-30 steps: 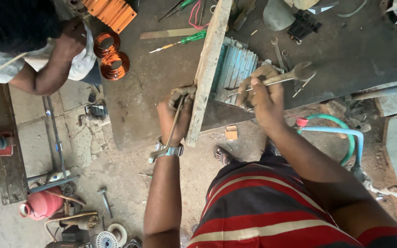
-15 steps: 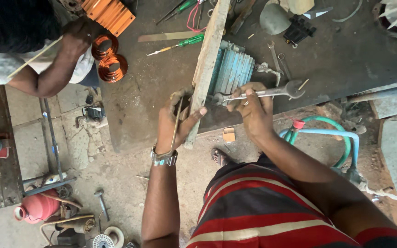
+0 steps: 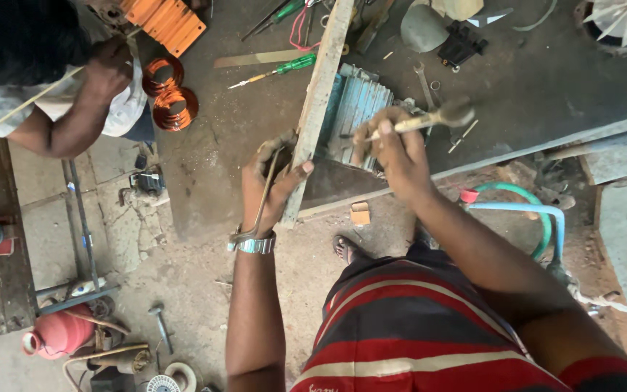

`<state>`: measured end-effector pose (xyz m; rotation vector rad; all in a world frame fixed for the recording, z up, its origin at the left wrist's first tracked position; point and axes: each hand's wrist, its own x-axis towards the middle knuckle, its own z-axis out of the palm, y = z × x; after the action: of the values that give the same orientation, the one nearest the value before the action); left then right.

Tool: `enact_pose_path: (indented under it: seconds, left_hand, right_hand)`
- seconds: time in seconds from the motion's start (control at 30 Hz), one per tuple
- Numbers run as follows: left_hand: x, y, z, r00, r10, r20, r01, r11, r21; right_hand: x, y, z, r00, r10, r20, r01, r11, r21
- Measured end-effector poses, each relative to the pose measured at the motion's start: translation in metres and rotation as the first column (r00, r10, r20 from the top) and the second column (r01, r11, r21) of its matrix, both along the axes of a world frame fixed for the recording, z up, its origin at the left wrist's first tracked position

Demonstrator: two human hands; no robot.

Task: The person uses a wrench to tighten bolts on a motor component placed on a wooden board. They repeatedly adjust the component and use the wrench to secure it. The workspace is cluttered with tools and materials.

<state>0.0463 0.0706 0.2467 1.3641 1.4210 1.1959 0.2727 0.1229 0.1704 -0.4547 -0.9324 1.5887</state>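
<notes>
The fingers (image 3: 379,134) of the right hand (image 3: 393,156) are clamped together around the handle of a hammer (image 3: 429,118), whose blurred head points to the right above the bench. The left hand (image 3: 270,185) grips the lower end of a long wooden plank (image 3: 318,101), with the thumb (image 3: 295,174) pressed on its face and the other fingers curled behind; a thin bent metal rod (image 3: 264,196) also runs through this hand toward the wristwatch (image 3: 255,245). The plank lies slanted across a dark metal workbench (image 3: 255,87), just beside a pale blue ribbed motor housing (image 3: 357,116). On the bench are also a green-handled screwdriver (image 3: 284,69), a flat metal ruler (image 3: 259,58), an orange finned block (image 3: 172,22) and two copper wire coils (image 3: 168,94). Another person's hand (image 3: 107,69) (at the top left) rests near those coils. The floor (image 3: 183,290) is dusty concrete, with a pink jug (image 3: 56,334), a small hammer (image 3: 161,327) and a green and blue hose (image 3: 538,210) lying about.
</notes>
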Motion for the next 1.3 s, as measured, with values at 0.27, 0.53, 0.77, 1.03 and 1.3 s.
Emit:
enact_pose_path:
  seconds: [0.27, 0.53, 0.77, 1.03, 1.3]
  left_hand:
    - [0.0, 0.0, 0.002, 1.0, 0.011, 0.009, -0.011, 1.0, 0.018]
    - [0.001, 0.0, 0.002, 1.0, 0.0, 0.01, 0.0, 0.998, 0.055]
    - [-0.001, 0.001, 0.011, 0.971, 0.017, -0.239, -0.007, 0.999, 0.042]
    - [0.002, 0.001, 0.013, 0.957, 0.053, -0.285, -0.057, 0.998, -0.005]
    - [0.003, -0.001, 0.019, 0.945, 0.061, -0.323, -0.015, 0.99, 0.142]
  right_hand:
    - [-0.019, 0.046, 0.007, 0.992, 0.09, 0.093, -0.074, 0.984, -0.165]
    - [-0.022, 0.064, 0.013, 0.968, 0.173, 0.183, -0.114, 0.949, -0.292]
    - [-0.049, -0.006, -0.011, 0.904, -0.255, 0.343, 0.087, 0.896, 0.436]
    - [-0.036, -0.04, -0.017, 0.563, -0.669, 0.486, -0.345, 0.344, 0.873]
    - [-0.021, 0.003, -0.007, 0.925, -0.228, 0.304, 0.125, 0.938, 0.324]
